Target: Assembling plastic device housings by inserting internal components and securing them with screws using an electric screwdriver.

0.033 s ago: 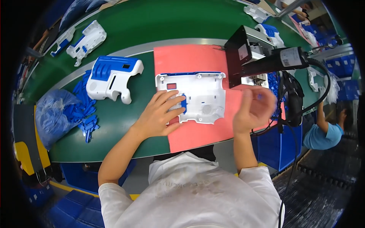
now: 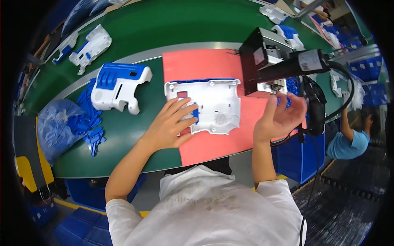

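A white plastic housing half [image 2: 213, 104] with a blue far edge lies inner side up on the pink mat [image 2: 197, 149]. My left hand [image 2: 170, 123] rests on its left part, fingers spread, the fingertips at a small blue piece [image 2: 195, 116] set in the shell. To the right, my right hand [image 2: 279, 119] is raised with fingers bent and apart, holding nothing that I can see. Its fingertips are near the metal front [image 2: 274, 87] of a black box-shaped machine [image 2: 251, 61]. Above that hand extends a black cylindrical tool [image 2: 287, 67] with a thick cable.
Left of the mat stands a blue-and-white housing [image 2: 117, 86], beside a heap of blue strips [image 2: 92, 119] and a clear bag [image 2: 57, 127]. More housing parts [image 2: 92, 47] lie on the green belt behind. A black cable bundle [image 2: 314, 106] hangs at right; a person in blue [image 2: 353, 143] is beyond.
My right hand has shifted slightly right, closer to the machine's metal front, and its fingers have spread. My left hand keeps its place on the housing half. The whole view has shifted a little.
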Demonstrator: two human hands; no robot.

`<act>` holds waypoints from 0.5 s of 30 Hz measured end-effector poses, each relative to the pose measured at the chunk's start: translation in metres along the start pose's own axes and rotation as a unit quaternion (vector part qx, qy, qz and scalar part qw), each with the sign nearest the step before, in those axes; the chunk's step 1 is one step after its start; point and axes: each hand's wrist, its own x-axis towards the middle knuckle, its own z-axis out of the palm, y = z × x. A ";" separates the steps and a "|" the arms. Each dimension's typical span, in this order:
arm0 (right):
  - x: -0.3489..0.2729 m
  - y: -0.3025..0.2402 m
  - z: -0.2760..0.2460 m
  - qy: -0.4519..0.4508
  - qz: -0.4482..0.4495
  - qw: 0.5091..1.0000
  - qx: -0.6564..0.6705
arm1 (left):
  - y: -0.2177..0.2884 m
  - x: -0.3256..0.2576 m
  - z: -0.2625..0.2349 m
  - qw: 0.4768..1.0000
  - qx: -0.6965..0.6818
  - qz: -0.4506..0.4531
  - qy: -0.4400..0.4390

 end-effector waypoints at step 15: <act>0.081 0.018 -0.032 0.062 0.102 0.978 0.172 | 0.007 0.009 0.021 0.999 0.027 -0.031 0.016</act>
